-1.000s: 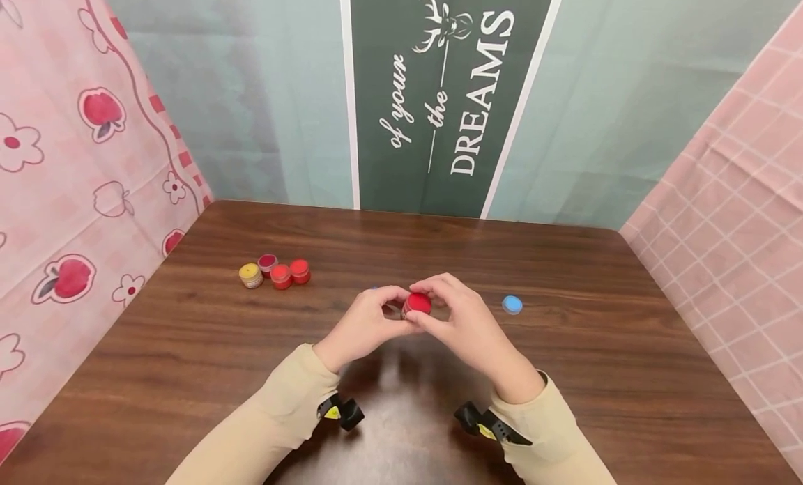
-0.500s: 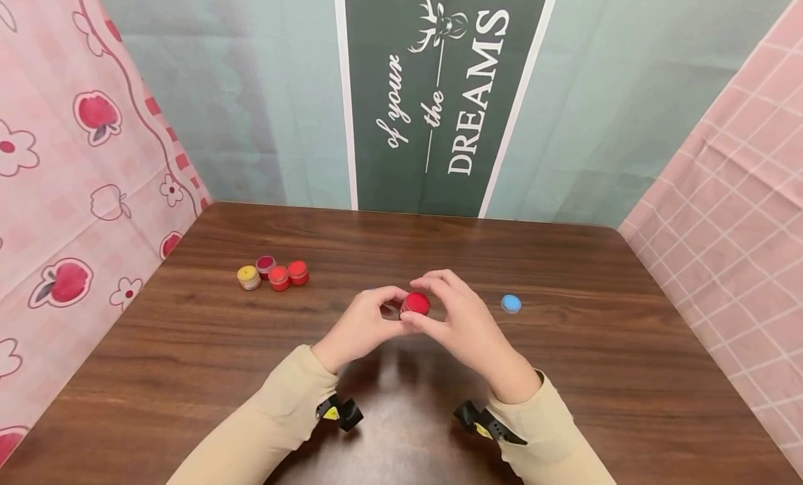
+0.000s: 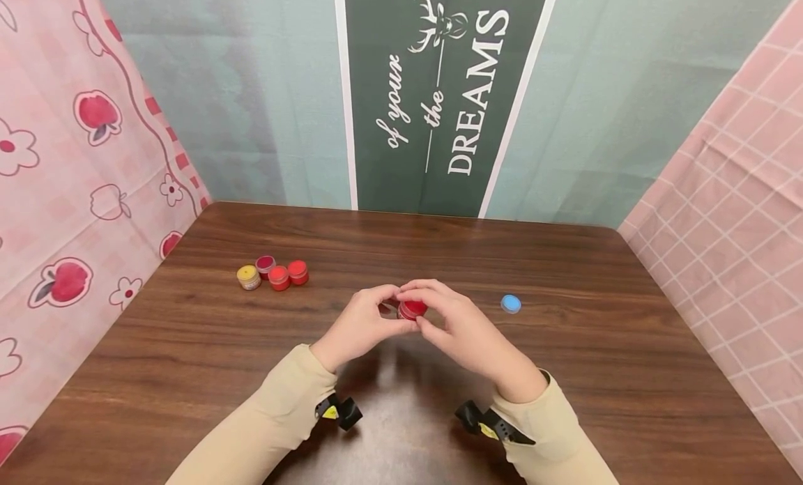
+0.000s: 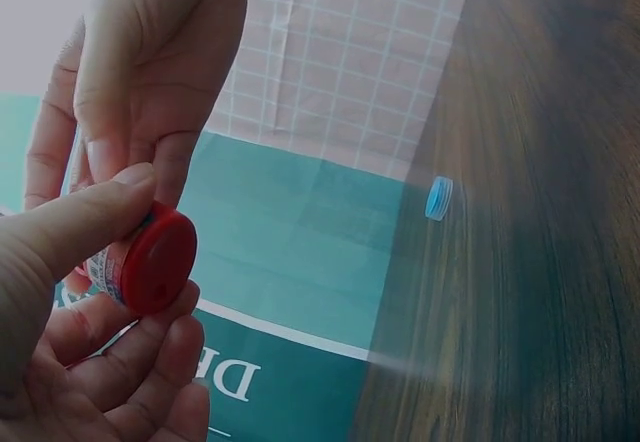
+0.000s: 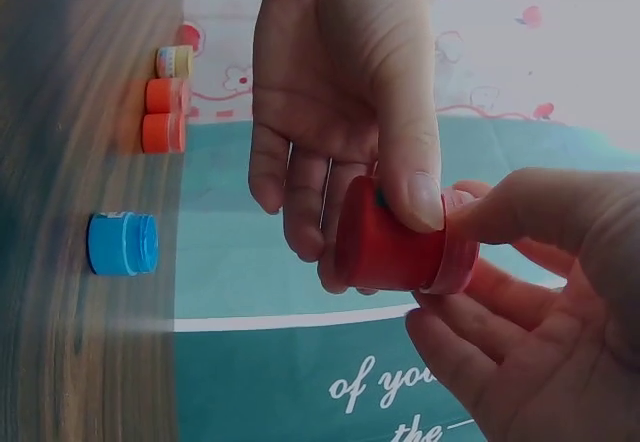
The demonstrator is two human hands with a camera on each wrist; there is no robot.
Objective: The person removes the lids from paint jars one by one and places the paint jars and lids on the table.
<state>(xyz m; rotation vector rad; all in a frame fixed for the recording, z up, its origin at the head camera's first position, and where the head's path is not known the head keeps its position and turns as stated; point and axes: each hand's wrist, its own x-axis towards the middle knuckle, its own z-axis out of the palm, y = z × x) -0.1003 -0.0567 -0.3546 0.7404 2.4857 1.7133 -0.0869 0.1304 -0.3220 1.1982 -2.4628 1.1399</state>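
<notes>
A small red jar with a clear-rimmed lid is held between both hands above the table. My left hand grips the jar's body, thumb on one side and fingers round the other. Thumb and fingers of my right hand pinch the lid end, which is still on the jar. In the left wrist view the jar's red base and part of its printed label show between the hands.
On the brown table a round blue lid lies to the right. A blue jar without a lid stands behind the hands. Towards the back left are a yellow jar, a dark red jar and two orange-red jars.
My right hand's fingers have shifted from loosely round the red jar's top to a closer hold over the lid. The left hand stays nearly in place.
</notes>
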